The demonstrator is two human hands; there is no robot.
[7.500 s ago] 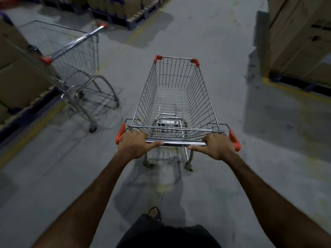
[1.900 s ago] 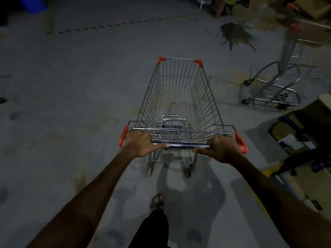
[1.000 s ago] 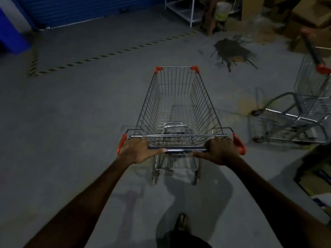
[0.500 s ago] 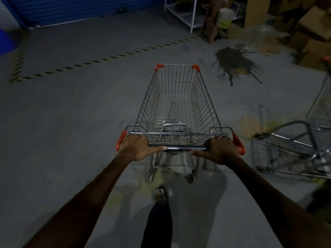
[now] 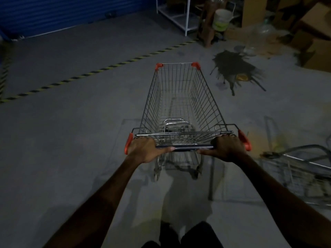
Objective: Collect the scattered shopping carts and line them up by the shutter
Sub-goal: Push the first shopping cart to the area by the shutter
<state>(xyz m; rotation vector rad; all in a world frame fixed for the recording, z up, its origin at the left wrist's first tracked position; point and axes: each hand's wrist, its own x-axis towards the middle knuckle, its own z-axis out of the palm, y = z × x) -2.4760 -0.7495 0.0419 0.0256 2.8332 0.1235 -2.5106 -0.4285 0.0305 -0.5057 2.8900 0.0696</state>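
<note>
Head view showed the left hand and right hand both wrapped around the handle of an empty cart, well short of the shutter. No lined-up carts appeared there; another cart waited right of it.

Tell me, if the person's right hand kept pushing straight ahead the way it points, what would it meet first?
The right hand is wrapped round the cart's handle bar. Straight on, it would first meet the thinner rail at the back edge of the cart basket, though the depth between them is hard to judge.
</note>
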